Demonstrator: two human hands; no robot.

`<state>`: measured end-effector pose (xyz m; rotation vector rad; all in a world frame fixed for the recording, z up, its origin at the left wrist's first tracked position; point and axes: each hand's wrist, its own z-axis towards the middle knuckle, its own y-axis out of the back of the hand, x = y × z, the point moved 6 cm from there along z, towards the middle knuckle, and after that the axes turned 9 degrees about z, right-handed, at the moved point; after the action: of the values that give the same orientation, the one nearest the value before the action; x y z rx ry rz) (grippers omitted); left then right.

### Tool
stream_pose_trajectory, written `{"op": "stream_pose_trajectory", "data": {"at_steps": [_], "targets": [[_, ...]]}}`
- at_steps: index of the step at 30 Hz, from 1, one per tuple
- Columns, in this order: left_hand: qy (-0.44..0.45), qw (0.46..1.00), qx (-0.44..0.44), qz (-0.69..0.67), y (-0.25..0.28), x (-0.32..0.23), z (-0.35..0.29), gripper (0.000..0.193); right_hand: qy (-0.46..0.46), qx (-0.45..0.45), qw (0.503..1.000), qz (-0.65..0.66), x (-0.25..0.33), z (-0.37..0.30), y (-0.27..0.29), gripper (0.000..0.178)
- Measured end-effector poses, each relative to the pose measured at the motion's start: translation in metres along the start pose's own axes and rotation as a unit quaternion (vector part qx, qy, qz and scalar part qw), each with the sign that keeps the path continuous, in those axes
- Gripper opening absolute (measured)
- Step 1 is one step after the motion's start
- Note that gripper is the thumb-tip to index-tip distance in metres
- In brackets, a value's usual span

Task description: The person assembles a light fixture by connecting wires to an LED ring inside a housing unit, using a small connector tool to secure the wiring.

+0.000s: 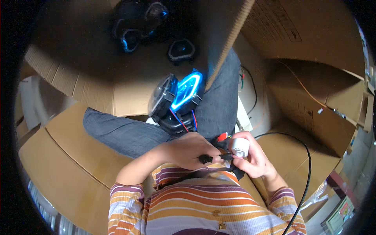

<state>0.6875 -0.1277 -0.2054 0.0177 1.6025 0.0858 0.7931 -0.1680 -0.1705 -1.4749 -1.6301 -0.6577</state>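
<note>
My left hand (190,150) is closed around a black cable end (205,159), held low in front of my striped shirt. My right hand (254,158) grips a small white bottle-shaped piece (240,146), its narrow end beside a black connector (226,156) between the two hands. A red plug (222,137) shows just above. On my lap a lamp with a glowing blue outline (187,92) leans against a lamp with a clear cover (161,98). Red and blue wires (181,120) run from the lamps toward my left hand, which hides their ends.
Several more lamps (181,50) lie in a dark open cardboard box (94,90) ahead. Its near edge (231,39) rises close in front. Large cardboard boxes (313,35) stand to the right. A black cable (309,164) loops around my right arm, and an orange wire (303,86) hangs beyond.
</note>
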Motion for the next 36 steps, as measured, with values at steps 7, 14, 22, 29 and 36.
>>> {"op": "stream_pose_trajectory", "data": {"at_steps": [7, 14, 22, 29, 36], "targets": [[0.03, 0.999, -0.032, 0.023, 0.007, -0.002, 0.0, 0.009, 0.038, -0.061, 0.997, -0.013, -0.003, -0.001, 0.003, 0.034], [0.002, 0.997, -0.064, 0.042, 0.015, -0.007, -0.001, 0.011, 0.088, -0.092, 0.988, -0.083, 0.007, 0.01, 0.003, 0.028], [0.089, 0.964, -0.247, 0.026, 0.088, -0.005, -0.051, 0.042, 0.006, -0.213, 0.977, 0.012, 0.0, 0.009, 0.041, 0.024], [0.044, 0.862, -0.491, -0.118, 0.171, 0.047, -0.042, 0.04, -0.021, -0.221, 0.975, 0.026, -0.011, 0.022, 0.056, 0.024], [0.26, 0.823, -0.488, -0.13, 0.269, 0.171, 0.013, 0.031, -0.061, -0.242, 0.967, 0.058, -0.008, 0.04, 0.081, 0.023]]}}
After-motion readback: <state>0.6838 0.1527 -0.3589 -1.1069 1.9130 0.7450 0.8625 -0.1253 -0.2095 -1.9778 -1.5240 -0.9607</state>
